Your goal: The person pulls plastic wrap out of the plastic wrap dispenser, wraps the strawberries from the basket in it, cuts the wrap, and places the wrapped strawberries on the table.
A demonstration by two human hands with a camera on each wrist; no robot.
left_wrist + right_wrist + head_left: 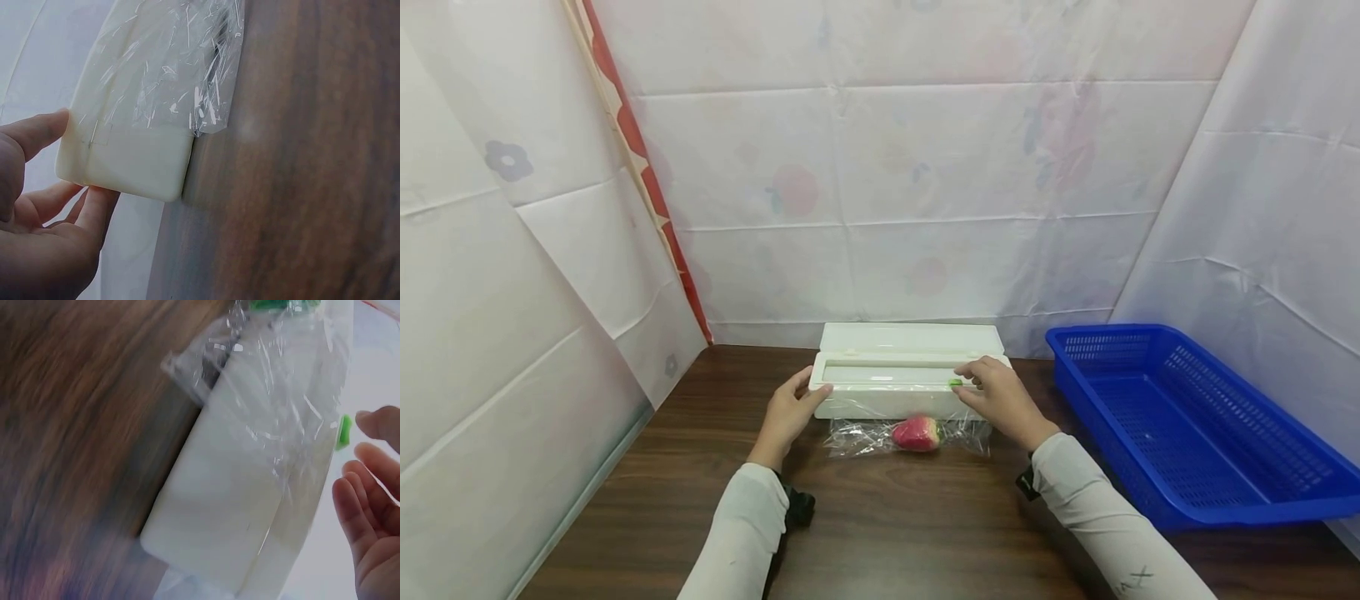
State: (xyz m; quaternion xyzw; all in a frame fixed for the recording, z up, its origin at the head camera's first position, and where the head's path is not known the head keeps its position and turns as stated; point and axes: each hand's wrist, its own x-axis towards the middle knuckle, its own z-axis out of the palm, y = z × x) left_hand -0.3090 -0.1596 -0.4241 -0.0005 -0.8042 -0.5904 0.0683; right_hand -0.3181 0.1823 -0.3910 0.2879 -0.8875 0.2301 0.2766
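Note:
A white cling film dispenser [880,402] stands on the table with its lid [910,337] raised at the back. Clear film [857,437] hangs over its front, and a red fruit [916,433] with a pale yellow-green end lies at the film's lower part. My left hand [788,417] grips the dispenser's left end, thumb at the top front edge and fingers against the end wall [125,159]. Beside the small green slide cutter [344,432], my right hand [996,396] hovers with thumb and fingers apart. A narrow gap separates the thumb from the cutter in the right wrist view.
A blue perforated basket [1120,475] stands to the right on the dark wooden table [880,533]. White patterned sheeting [895,167] hangs close behind the dispenser and along both sides.

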